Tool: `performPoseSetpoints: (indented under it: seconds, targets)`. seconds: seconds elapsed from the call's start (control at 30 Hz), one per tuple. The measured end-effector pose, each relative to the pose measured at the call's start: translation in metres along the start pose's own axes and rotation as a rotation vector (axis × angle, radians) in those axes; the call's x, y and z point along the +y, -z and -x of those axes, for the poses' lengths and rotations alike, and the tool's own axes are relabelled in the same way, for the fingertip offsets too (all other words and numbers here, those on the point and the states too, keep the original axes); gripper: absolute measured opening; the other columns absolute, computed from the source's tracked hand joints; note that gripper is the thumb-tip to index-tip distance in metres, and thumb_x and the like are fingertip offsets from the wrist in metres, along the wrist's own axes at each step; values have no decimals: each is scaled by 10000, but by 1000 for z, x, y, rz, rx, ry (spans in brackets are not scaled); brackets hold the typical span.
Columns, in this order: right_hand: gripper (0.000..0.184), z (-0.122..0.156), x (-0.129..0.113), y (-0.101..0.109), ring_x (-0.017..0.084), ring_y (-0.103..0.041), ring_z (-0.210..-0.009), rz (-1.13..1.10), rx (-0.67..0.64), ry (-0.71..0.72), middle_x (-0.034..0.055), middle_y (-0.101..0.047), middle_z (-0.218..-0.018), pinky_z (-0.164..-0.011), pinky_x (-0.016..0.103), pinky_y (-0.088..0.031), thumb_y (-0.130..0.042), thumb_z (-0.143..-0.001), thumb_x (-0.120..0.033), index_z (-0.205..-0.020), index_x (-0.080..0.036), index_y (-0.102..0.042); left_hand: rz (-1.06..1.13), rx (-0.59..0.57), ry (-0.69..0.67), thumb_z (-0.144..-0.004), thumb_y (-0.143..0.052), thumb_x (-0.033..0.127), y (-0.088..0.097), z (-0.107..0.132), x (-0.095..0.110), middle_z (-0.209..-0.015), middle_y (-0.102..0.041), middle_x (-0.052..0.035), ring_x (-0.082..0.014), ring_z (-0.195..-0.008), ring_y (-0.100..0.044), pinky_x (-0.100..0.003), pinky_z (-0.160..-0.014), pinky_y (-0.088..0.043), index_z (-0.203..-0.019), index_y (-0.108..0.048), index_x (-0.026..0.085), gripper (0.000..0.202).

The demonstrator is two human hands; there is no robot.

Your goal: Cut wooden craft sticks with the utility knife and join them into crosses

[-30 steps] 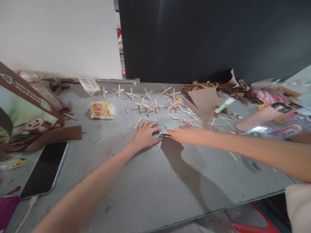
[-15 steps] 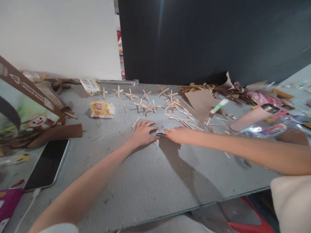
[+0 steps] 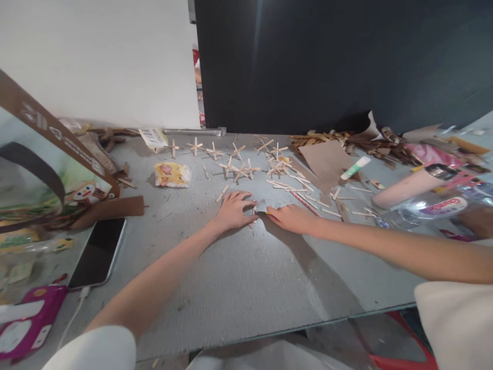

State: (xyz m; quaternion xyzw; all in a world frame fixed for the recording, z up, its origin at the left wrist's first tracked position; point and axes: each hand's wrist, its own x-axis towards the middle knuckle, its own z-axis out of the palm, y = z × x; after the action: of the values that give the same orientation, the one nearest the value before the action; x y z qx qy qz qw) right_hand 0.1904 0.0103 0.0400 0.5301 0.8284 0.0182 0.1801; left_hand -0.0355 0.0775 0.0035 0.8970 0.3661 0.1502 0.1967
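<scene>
My left hand (image 3: 235, 209) rests on the table with its thumb and index finger curled around a short wooden stick (image 3: 254, 209), pinning it upright or nearly so; its exact tilt is hard to tell. From the right, my right hand (image 3: 290, 218) grips a craft knife (image 3: 262, 213) with a dark blade and a bit of yellow handle showing. The blade's tip meets the stick or lies right beside it. Small slivers lie just below my left thumb. One loose wooden stick (image 3: 222, 193) lies beyond my left fingers.
Star-shaped stick pieces (image 3: 195, 147) stand in rows behind my hands. Loose flat sticks (image 3: 283, 185), cardboard (image 3: 327, 159), a glue stick (image 3: 355, 168), a pink tumbler (image 3: 412, 186) and a plastic bottle (image 3: 427, 209) are at right. A yellow packet (image 3: 172, 175) and phone (image 3: 98, 253) are at left.
The view has shifted slightly, so everything sits a little further right. The knife blade is at a slightly different angle; both hands keep their grips.
</scene>
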Motion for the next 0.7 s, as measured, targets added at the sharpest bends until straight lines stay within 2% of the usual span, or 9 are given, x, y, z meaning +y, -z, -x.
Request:
performPoseSetpoints:
  seconds: [0.1,0.27,0.37,0.43,0.53,0.63,0.7]
  targets:
    - [412,-5,2,10,233,-704,-710,-74,-32,10,103,-775,-862,-607,280,-357,-362,-1059,-375,-1248,-226,-698,8,0,-5,-862,-736,527,1,1,0,-1531,-568,-54,-306,-1458,-442,-506,-1233,-287,-1275,-740,319,462]
    - [399,-12,5,24,227,-706,-742,-101,-62,44,115,-778,-869,-646,287,-409,-403,-1047,-377,-1134,-215,-757,-24,5,-6,-866,-740,523,1,0,0,-1529,-570,-77,-308,-1446,-456,-497,-1228,-296,-1275,-745,283,475]
    - [469,-13,8,25,244,-717,-775,-113,-54,47,132,-780,-881,-691,304,-449,-376,-1067,-467,-1113,-209,-765,-28,5,-11,-881,-714,545,1,0,-1,-1541,-561,-63,-309,-1456,-444,-504,-1225,-300,-1272,-745,305,460]
    - [594,-13,9,26,260,-723,-812,-135,-54,32,157,-782,-913,-723,325,-466,-282,-1090,-512,-1060,-190,-779,-27,-3,-3,-875,-716,547,2,0,-2,-1545,-558,-52,-310,-1459,-440,-510,-1223,-302,-1263,-747,322,450]
    - [682,-16,10,28,270,-722,-828,-131,-52,-14,202,-779,-954,-746,353,-469,-169,-1112,-423,-1027,-137,-783,-26,-8,6,-861,-734,525,3,0,-2,-1540,-562,-46,-317,-1454,-444,-529,-1225,-296,-1251,-750,336,434]
    - [498,-22,9,30,262,-708,-759,-95,-64,-26,205,-780,-928,-722,354,-460,-301,-1083,-299,-1112,-118,-764,-26,-3,13,-866,-734,524,3,0,-1,-1536,-564,-49,-330,-1449,-443,-548,-1218,-300,-1242,-754,333,423]
    - [449,-26,8,29,268,-700,-750,-93,-44,-24,223,-775,-918,-712,355,-455,-345,-1056,-250,-1113,-91,-762,-35,-1,24,-866,-743,517,4,0,0,-1537,-564,-50,-331,-1449,-441,-544,-1212,-308,-1239,-755,323,421]
